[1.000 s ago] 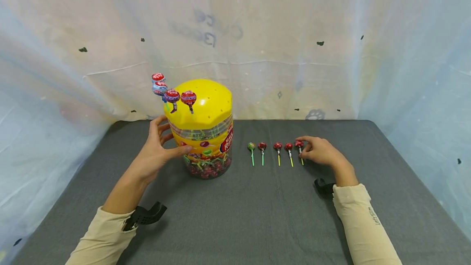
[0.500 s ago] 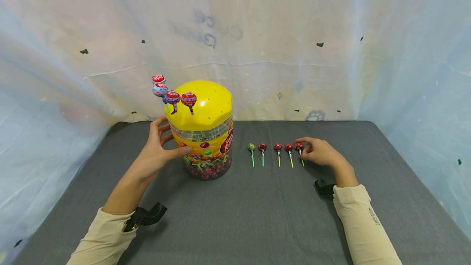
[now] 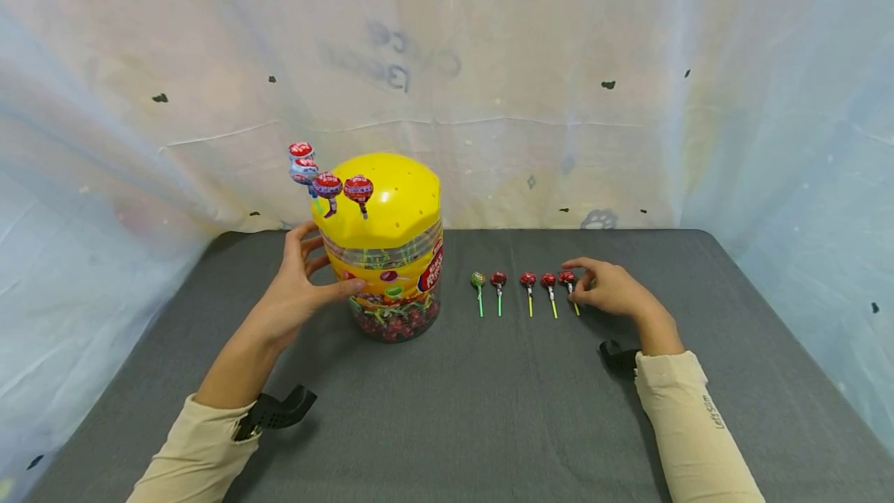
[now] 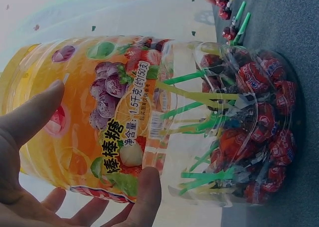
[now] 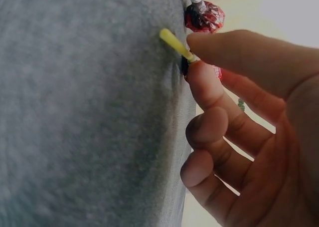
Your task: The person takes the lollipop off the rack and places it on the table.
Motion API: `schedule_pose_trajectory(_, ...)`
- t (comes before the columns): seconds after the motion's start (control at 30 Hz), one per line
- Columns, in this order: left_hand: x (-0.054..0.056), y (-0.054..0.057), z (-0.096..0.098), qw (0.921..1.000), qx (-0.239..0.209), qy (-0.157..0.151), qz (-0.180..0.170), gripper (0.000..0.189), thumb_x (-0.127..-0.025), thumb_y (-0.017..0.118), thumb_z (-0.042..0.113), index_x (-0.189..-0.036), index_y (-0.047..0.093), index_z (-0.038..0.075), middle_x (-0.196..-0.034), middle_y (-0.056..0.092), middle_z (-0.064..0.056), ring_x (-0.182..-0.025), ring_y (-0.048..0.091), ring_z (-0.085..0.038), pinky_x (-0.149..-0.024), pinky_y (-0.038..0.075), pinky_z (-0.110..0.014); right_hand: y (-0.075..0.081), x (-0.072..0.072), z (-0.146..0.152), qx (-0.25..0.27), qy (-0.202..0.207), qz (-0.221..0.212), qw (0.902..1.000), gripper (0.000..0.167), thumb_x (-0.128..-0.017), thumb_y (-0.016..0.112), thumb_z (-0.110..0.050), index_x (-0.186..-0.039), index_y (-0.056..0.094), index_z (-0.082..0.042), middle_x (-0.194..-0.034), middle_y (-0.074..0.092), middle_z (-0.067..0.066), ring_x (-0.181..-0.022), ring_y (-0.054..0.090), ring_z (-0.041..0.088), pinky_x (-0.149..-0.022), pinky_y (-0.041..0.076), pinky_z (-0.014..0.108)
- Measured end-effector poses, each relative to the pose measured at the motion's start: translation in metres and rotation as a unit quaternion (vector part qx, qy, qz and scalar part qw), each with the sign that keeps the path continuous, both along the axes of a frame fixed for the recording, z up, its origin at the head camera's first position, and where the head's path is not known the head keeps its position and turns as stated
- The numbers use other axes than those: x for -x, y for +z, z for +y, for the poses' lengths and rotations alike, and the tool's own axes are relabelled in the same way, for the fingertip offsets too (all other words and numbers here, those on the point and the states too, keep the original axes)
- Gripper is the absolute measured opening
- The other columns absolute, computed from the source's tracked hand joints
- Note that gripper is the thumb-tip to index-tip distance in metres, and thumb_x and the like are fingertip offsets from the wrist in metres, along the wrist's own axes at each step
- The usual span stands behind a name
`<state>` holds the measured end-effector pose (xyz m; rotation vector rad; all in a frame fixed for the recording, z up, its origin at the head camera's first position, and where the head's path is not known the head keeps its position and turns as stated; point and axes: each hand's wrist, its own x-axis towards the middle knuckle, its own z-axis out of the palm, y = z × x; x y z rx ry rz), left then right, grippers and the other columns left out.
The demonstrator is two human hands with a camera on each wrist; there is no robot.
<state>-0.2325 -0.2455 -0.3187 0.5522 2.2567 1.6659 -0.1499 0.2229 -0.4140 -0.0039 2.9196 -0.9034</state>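
A big clear candy jar (image 3: 394, 317) with a yellow lid (image 3: 398, 192) stands on the table, full of red-wrapped lollipops. My left hand (image 3: 296, 289) grips its left side, thumb in front and fingers round the back; the left wrist view shows the thumb (image 4: 37, 112) on the orange label. At the right end of a row of lollipops, my right hand (image 3: 611, 289) pinches a red lollipop (image 3: 567, 278) with a yellow stick (image 5: 174, 45). Thumb and forefinger meet at the stick in the right wrist view, and the fingers partly cover the candy head.
Beside the held one lie a green lollipop (image 3: 478, 282) and several red ones, such as this red lollipop (image 3: 528, 282), in a row on the grey cloth (image 3: 447, 425). Several lollipops (image 3: 328, 186) stick up from the lid's left edge. A pale curtain (image 3: 503, 84) hangs behind.
Almost nothing differs. The stick of the lollipop in my right hand has turned very slightly; the left hand and the jar stay where they were.
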Motion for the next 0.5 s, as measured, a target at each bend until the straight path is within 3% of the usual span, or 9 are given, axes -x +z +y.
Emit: schedule_pose_trajectory(0.5,0.000,0.002,0.001,0.9994,0.036,0.000,0.005,0.106,-0.087,0.078,0.031,-0.152,-0.005,0.025,-0.161,0.005,-0.014,-0.146,0.019,-0.040,-0.110,0.032,-0.068,0.019,-0.020,-0.026,0.011,-0.026,0.023,0.9993,0.052,-0.093,0.063,-0.012,-0.143,0.050,-0.006,-0.094,0.069,0.006,-0.068,0.055,0.014,-0.061,0.042,0.031)
